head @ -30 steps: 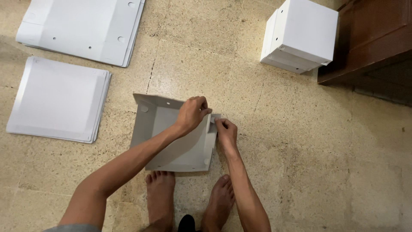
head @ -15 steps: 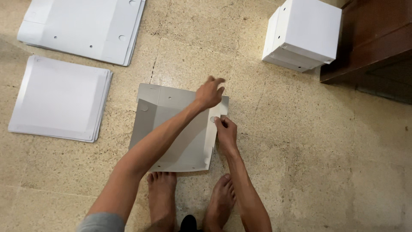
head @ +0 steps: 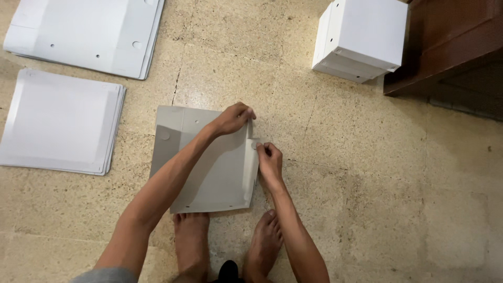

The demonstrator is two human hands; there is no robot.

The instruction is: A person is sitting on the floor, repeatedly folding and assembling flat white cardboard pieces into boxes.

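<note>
Fingers of the right hand (head: 270, 160) pinch the raised side flap of the grey cardboard sheet (head: 209, 162) lying on the floor (head: 367, 183) before the bare feet. Left hand (head: 233, 118) curls over the sheet's top corner; best to press it flat while the flap folds squarely along its crease

Grey flat cardboard sheet (head: 209, 167), right flap folded up, on tiled floor

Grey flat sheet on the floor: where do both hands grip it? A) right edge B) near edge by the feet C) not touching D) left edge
A: the left hand and right hand both sit on the right edge of the grey sheet, fingers pinching its folded side.
</note>
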